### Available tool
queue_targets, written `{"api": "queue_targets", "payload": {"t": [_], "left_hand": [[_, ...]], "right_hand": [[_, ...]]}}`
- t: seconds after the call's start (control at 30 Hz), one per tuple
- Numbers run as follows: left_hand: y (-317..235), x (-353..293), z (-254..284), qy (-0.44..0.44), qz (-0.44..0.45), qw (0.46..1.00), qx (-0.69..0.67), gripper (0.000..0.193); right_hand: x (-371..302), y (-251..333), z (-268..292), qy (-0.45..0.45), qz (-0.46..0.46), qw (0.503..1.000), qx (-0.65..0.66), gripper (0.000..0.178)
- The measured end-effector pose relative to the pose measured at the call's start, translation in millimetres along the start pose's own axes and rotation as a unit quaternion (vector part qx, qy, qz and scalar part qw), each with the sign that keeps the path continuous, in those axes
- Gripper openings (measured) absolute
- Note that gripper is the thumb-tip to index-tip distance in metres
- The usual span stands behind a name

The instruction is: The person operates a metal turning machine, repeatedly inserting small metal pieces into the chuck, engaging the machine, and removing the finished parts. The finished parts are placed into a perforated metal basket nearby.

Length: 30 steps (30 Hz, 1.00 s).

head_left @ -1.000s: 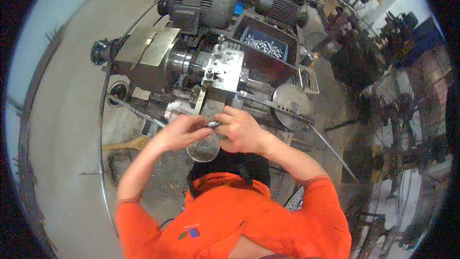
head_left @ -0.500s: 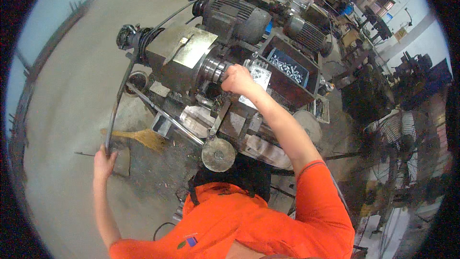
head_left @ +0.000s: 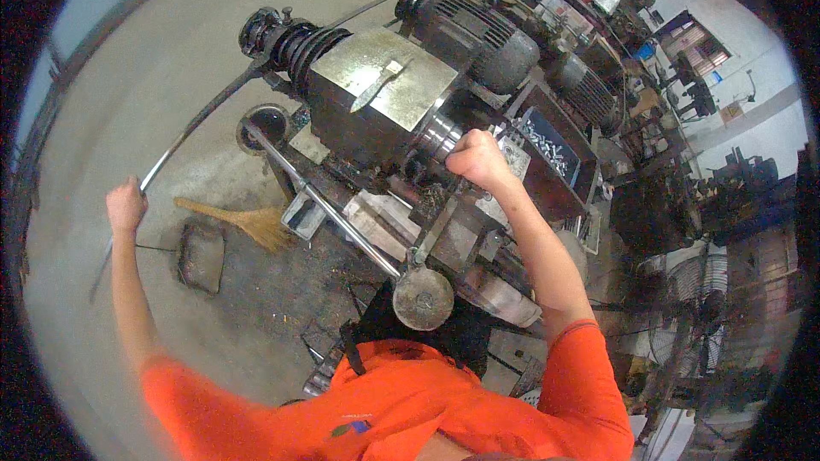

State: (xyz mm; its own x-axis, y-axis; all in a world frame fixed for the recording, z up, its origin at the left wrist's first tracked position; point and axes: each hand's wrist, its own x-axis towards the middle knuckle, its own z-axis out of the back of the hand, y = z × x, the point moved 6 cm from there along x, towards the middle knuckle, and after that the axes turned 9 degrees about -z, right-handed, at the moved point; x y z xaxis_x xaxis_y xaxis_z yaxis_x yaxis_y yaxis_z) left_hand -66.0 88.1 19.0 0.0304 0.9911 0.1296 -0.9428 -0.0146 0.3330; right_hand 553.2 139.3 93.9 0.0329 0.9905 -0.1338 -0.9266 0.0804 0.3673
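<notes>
My left hand (head_left: 126, 205) is wrapped round a long metal lever (head_left: 184, 142) that runs up to the rear end of the lathe's spindle. At the front of the shiny round spindle nose (head_left: 440, 135), my right hand (head_left: 478, 160) is closed with its fingers curled in. Whatever it grips there is hidden by the fingers. Between them stands the lathe's box-shaped headstock (head_left: 410, 94), and a flat tool with a pale blade (head_left: 372, 94) lies on its top.
A dark bin (head_left: 551, 192) with a tray of small metal parts (head_left: 551, 147) stands right of the spindle. An electric motor (head_left: 478, 38) sits behind. A shiny bar (head_left: 333, 213) slants to a round disc (head_left: 423, 299) near my waist. A straw broom (head_left: 248, 224) and dustpan (head_left: 202, 258) lie on the floor.
My left hand has swung outward to the left, and the lever has swung with it. My right hand stays closed at the spindle nose. The whole view has shifted.
</notes>
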Motion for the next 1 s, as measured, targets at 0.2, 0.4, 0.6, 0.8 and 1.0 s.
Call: {"api": "queue_targets", "payload": {"t": [0.2, 0.4, 0.6, 0.8, 1.0], "left_hand": [[19.0, 22.0, -18.4, 0.006, 0.050, 0.999, 0.002, 0.012], [-100.5, 22.7, 33.0, -0.341, -0.007, 0.897, -0.282, 0.030], [-299.3, 3.6, -138.6, 0.110, -0.097, 0.899, -0.412, 0.040], [-321.7, 30.3, -148.9, 0.167, -0.300, 0.938, -0.053, 0.032], [-315.9, 33.3, -61.9, 0.156, -0.229, 0.953, -0.126, 0.029]], "right_hand": [[0.8, -0.4, 4.3, -0.032, 0.042, 0.999, 0.011, 0.023], [-25.6, -9.4, 1.0, -0.127, 0.200, 0.966, -0.103, 0.010], [-124.4, -32.5, 55.6, -0.213, 0.202, 0.955, 0.029, 0.029], [-229.4, -170.6, 65.6, -0.193, -0.034, 0.980, 0.031, 0.034], [-370.6, -348.3, 37.3, -0.249, -0.346, 0.903, -0.059, 0.052]]}}
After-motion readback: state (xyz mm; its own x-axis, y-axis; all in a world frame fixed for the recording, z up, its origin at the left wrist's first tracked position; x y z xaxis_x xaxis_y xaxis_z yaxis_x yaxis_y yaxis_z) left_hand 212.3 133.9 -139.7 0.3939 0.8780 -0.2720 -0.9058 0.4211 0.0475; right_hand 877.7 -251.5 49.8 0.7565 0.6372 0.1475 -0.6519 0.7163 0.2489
